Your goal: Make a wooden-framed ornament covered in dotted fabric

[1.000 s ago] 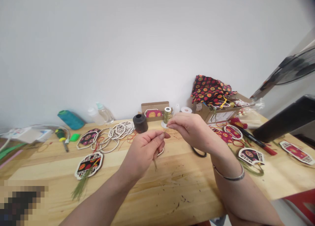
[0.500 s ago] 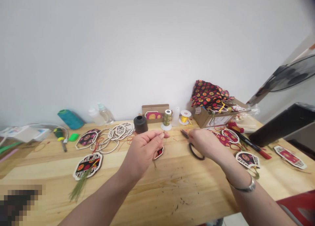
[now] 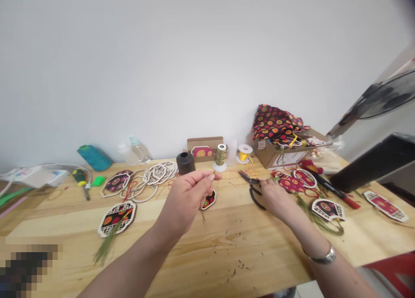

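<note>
My left hand [image 3: 191, 196] is closed in a pinch, with a fine thread faintly visible at its fingertips. Behind and below it, a small ornament [image 3: 210, 200] with dark patterned cloth and a pale frame is partly covered by the fingers. A pair of black scissors [image 3: 256, 199] lies on the table to the right, blades pointing back and left. My right hand [image 3: 274, 197] has its fingers closed on the scissors' handle; the fingertips are partly hidden. Behind the hands stand an olive thread spool [image 3: 221, 155], a yellow thread spool [image 3: 244, 154] and a black cone [image 3: 185, 163].
Left are a tasselled ornament [image 3: 117, 219], stacked wooden frames [image 3: 162, 172], a screwdriver [image 3: 80, 181] and a teal thread cone [image 3: 94, 157]. Right are a cardboard box [image 3: 275, 155] with patterned cloth, a red-tipped marker [image 3: 340, 194], more ornaments [image 3: 327, 209] and a black upright object [image 3: 372, 164].
My right hand has moved right and slightly down, from near the scissors' blades to their handle, uncovering the blades. My left hand keeps its pinch almost in place.
</note>
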Action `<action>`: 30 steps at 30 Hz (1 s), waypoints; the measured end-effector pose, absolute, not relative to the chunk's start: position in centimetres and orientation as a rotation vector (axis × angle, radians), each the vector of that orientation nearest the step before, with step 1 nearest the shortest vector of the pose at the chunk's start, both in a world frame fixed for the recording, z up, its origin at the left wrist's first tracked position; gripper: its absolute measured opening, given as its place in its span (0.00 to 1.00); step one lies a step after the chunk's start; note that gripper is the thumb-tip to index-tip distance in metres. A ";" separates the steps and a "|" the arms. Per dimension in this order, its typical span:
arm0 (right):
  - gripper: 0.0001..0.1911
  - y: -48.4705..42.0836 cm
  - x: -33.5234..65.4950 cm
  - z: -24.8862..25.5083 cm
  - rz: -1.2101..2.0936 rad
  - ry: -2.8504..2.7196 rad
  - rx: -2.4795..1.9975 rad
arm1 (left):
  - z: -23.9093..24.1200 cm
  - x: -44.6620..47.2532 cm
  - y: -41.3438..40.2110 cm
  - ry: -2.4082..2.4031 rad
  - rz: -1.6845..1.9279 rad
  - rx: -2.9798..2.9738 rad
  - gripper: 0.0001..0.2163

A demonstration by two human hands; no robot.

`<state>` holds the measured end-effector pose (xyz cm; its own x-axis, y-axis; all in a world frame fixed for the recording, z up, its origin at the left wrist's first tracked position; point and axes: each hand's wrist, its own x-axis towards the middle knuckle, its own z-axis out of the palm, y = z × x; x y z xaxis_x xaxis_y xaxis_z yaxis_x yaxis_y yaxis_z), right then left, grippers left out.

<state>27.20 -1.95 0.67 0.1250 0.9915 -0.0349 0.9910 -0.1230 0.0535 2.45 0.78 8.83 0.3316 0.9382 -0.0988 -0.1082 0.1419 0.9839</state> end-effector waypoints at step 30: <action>0.45 -1.7 24.3 6.7 -2.329 2.917 1.288 | 9.0 2.1 1.4 0.953 1.001 1.152 0.12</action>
